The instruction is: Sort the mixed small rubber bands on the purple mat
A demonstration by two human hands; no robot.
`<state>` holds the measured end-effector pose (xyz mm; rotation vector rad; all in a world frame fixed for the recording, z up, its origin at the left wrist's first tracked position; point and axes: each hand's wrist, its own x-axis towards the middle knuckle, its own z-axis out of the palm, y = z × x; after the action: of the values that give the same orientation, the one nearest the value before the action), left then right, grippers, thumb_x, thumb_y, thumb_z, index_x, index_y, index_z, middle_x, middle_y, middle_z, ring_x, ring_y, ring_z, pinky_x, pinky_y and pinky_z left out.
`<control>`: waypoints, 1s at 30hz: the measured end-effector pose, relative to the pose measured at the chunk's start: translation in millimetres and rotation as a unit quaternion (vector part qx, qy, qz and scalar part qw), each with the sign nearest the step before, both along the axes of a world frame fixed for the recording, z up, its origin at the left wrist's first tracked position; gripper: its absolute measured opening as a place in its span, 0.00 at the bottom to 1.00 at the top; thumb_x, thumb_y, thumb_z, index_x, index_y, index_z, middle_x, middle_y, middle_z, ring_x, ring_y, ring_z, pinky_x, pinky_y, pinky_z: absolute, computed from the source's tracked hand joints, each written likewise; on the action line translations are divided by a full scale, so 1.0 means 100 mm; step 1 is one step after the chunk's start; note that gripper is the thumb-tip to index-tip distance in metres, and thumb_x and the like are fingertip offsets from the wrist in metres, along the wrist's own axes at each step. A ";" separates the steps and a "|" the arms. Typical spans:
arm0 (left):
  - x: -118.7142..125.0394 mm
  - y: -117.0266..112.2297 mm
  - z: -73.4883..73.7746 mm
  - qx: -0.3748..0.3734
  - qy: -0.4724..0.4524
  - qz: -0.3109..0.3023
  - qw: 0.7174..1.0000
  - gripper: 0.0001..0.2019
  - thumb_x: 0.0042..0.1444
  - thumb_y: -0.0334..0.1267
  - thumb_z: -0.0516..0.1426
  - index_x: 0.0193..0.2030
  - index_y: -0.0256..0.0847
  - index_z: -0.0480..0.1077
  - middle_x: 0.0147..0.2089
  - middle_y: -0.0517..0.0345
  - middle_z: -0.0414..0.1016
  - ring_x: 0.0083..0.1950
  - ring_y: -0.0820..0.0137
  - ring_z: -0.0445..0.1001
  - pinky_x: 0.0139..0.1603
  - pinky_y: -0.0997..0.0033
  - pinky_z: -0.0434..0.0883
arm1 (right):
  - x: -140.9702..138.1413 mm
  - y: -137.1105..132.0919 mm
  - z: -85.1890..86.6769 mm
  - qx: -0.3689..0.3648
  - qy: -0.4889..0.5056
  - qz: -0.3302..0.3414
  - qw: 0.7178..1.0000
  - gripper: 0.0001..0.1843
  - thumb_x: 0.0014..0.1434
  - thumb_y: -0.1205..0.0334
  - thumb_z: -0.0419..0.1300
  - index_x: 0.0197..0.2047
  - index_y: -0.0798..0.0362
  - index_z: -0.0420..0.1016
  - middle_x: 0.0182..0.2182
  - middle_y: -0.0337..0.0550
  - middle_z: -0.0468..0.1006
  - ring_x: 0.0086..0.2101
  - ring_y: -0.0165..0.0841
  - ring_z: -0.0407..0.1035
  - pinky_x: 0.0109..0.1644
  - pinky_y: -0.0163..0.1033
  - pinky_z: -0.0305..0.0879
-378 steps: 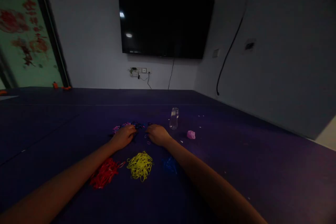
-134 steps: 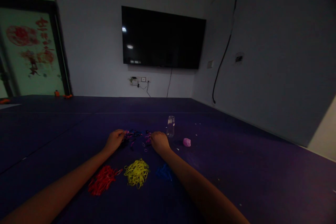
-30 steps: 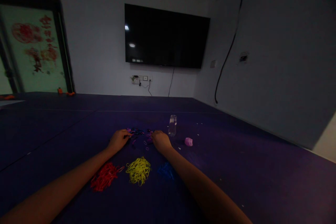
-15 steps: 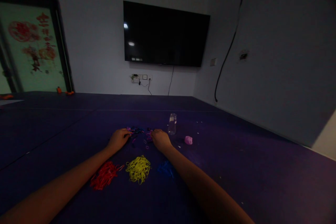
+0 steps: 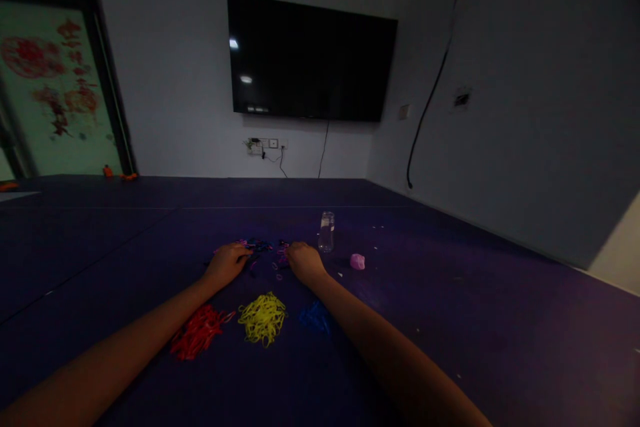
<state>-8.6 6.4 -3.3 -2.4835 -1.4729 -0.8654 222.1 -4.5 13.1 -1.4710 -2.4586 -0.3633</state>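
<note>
My left hand (image 5: 229,263) rests with curled fingers at the left edge of a loose spread of small dark, purple and pink rubber bands (image 5: 259,245). Opposite it, my right hand (image 5: 303,261) is bent over the right end of that spread, purple bands showing beside its fingertips. Whatever either hand's fingers hold is hidden or too small to make out. Closer to me lie a pile of red rubber bands (image 5: 197,332), partly behind my left forearm, a yellow pile (image 5: 263,319) in the middle, and a blue pile (image 5: 314,317) beside my right forearm.
A clear bottle (image 5: 327,233) stands upright just beyond my right hand. To its right lies a pink lump (image 5: 357,261). White scraps dot the purple surface (image 5: 450,320). A television (image 5: 313,57) hangs on the far wall, and a black cable (image 5: 431,97) runs down the right wall.
The camera view has shifted slightly. Both hands stay almost where they were among the mixed bands, with only a small shift of the left fingers. The piles look unchanged.
</note>
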 end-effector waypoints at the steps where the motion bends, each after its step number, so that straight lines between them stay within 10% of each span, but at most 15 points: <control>1: 0.00 0.00 0.00 0.002 0.000 -0.002 1.000 0.13 0.53 0.30 0.52 0.39 0.43 0.76 0.40 0.55 0.78 0.43 0.66 0.74 0.47 0.66 0.69 | 0.00 0.00 0.00 -0.002 0.001 0.000 1.000 0.15 0.62 0.65 0.46 0.41 0.57 0.74 0.41 0.51 0.75 0.41 0.37 0.68 0.41 0.37 0.63; 30: 0.01 0.01 -0.02 0.011 -0.041 0.001 0.999 0.12 0.53 0.30 0.52 0.38 0.43 0.76 0.43 0.53 0.77 0.48 0.63 0.73 0.51 0.62 0.68 | 0.00 0.01 0.00 -0.014 0.001 -0.007 1.000 0.16 0.62 0.65 0.45 0.40 0.56 0.74 0.42 0.51 0.74 0.41 0.36 0.68 0.43 0.37 0.62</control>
<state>-7.6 7.0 -5.5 -2.4579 -1.4835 -0.9883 221.6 -3.3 13.4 -1.5008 -2.4626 -0.3304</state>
